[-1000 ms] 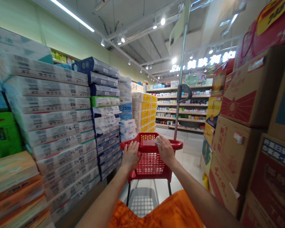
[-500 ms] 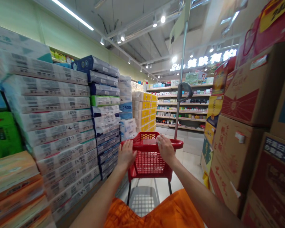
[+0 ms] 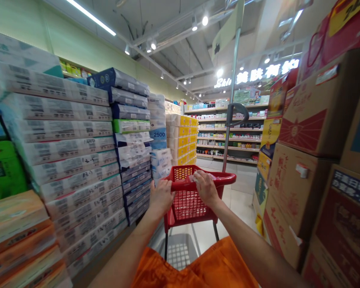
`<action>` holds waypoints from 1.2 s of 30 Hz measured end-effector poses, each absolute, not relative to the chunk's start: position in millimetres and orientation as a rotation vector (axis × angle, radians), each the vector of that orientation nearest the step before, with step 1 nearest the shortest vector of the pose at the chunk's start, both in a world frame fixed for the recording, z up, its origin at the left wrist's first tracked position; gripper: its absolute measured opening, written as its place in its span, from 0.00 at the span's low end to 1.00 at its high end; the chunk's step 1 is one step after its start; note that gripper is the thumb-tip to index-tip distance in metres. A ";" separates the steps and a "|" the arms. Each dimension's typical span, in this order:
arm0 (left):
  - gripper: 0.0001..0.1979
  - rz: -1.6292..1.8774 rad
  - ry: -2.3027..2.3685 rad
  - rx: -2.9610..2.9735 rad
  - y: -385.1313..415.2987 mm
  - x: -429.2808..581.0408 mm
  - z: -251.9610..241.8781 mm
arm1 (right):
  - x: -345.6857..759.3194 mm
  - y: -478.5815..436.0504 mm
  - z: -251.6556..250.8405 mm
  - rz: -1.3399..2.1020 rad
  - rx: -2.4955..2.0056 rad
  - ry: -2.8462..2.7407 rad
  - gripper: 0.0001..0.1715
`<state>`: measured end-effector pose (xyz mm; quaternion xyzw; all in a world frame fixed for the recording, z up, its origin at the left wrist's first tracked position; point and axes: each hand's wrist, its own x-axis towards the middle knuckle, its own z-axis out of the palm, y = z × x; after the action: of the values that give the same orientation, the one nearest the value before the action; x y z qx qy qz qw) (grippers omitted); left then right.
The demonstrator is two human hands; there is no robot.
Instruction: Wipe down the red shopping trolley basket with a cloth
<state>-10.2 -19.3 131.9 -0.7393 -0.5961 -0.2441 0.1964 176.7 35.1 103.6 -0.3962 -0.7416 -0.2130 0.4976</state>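
Cart (image 3: 189,205) veered right off tissue stacks (image 3: 78,160); left hand (image 3: 160,197), right hand (image 3: 205,188) clamp its handle (image 3: 183,186).

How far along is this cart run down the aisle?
Done: the red cart stands between the tissue stacks and cardboard boxes. In hand: left hand and right hand grip its handle. Left: open floor ahead, up to the far shelves.
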 end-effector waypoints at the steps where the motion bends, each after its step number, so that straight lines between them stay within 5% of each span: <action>1: 0.15 -0.691 -1.649 -2.095 -22.4 -3.2 134.1 | 189.5 37.8 104.4 -0.491 -0.976 -1.777 0.17; 10: 0.27 -0.776 -1.806 -2.428 -8.8 32.6 120.3 | 229.3 37.3 115.0 -0.229 -1.048 -1.683 0.16; 23: 0.31 -0.715 -1.620 -2.578 3.4 60.8 102.8 | 260.4 26.3 115.7 -0.157 -1.098 -1.636 0.18; 36: 0.38 -0.404 -1.930 -2.572 15.7 60.1 80.1 | 251.7 11.8 115.7 -0.511 -1.403 -1.668 0.17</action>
<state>60.1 15.7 80.1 -0.7926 -0.5948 -0.1244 -0.0496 251.7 11.8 115.7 -0.5641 -0.6704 -0.2054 0.4362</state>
